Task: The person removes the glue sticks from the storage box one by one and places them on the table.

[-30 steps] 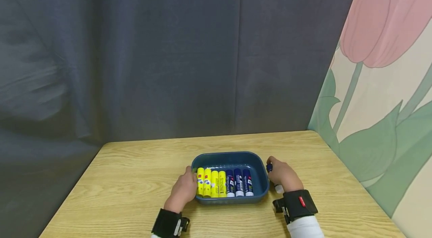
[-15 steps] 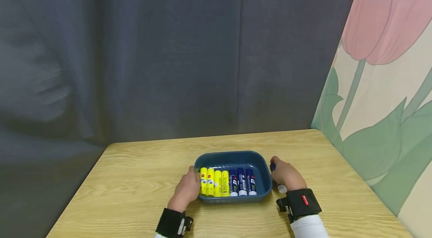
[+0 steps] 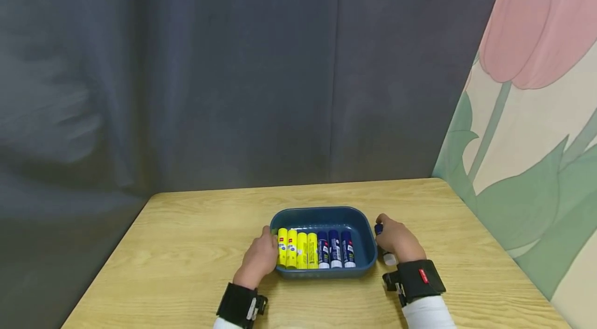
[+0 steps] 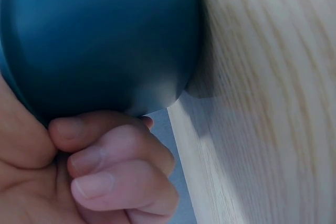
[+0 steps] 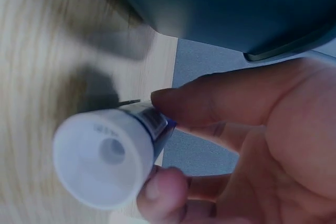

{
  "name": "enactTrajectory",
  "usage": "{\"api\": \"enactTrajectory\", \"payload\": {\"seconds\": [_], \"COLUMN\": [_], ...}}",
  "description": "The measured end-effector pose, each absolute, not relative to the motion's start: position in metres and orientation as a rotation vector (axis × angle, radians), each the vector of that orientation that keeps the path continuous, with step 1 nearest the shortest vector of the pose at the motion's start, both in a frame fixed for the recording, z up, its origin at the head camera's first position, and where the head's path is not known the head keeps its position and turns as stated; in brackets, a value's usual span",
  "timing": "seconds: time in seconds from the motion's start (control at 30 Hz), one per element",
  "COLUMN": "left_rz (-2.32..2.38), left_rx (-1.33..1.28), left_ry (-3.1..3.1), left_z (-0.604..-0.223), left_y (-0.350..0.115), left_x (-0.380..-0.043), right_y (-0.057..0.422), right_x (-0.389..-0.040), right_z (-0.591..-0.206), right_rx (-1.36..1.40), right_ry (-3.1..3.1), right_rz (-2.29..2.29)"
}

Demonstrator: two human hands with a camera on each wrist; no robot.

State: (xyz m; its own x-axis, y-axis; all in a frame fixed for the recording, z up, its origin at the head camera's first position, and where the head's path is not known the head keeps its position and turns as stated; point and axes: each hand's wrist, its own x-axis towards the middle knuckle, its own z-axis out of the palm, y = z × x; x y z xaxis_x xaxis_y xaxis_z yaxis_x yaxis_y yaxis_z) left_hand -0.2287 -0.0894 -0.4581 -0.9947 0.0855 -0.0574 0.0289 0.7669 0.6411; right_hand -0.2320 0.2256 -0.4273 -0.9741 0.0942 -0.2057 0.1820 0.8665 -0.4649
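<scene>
A dark blue bin [image 3: 322, 273] stands on the table, with a row of yellow glue sticks [image 3: 302, 250] and three blue glue sticks with white ends [image 3: 335, 249] lying side by side in it. My left hand [image 3: 259, 255] grips the bin's left end; in the left wrist view its curled fingers [image 4: 126, 156] press against the outer wall. Just right of the bin, my right hand [image 3: 399, 242] pinches another blue glue stick [image 5: 105, 156] between thumb and fingers. Its white base faces the right wrist camera, and the hand hides its middle in the head view.
The wooden table [image 3: 196, 246] extends to both sides of the bin and behind it. A dark curtain [image 3: 242, 85] hangs along the table's back edge. On the right is a wall [image 3: 522, 153] with a painted tulip.
The head view has shifted slightly. Both hands keep their grips, and the bin and glue sticks hold nearly the same places relative to each other.
</scene>
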Motion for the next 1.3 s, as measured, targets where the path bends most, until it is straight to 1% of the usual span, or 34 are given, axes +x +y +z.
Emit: {"api": "enactTrajectory", "payload": {"seconds": [0.5, 0.9, 1.1, 1.3], "left_rz": [1.052, 1.012, 1.007, 1.008], "left_rx": [0.079, 0.080, 0.059, 0.069], "left_ry": [2.868, 2.886, 2.888, 2.881], "left_z": [-0.449, -0.444, -0.447, -0.451], "left_y": [-0.082, -0.086, -0.090, -0.088], "left_x": [-0.233, -0.234, -0.232, -0.228], "right_y": [0.232, 0.226, 0.212, 0.185], "right_x": [-0.238, -0.238, -0.236, -0.230], "right_z": [-0.417, -0.410, -0.405, -0.403], "right_rx": [0.228, 0.182, 0.139, 0.076], "right_ry": [2.883, 2.998, 3.197, 3.235], "right_rz": [-0.705, -0.707, -0.775, -0.804]}}
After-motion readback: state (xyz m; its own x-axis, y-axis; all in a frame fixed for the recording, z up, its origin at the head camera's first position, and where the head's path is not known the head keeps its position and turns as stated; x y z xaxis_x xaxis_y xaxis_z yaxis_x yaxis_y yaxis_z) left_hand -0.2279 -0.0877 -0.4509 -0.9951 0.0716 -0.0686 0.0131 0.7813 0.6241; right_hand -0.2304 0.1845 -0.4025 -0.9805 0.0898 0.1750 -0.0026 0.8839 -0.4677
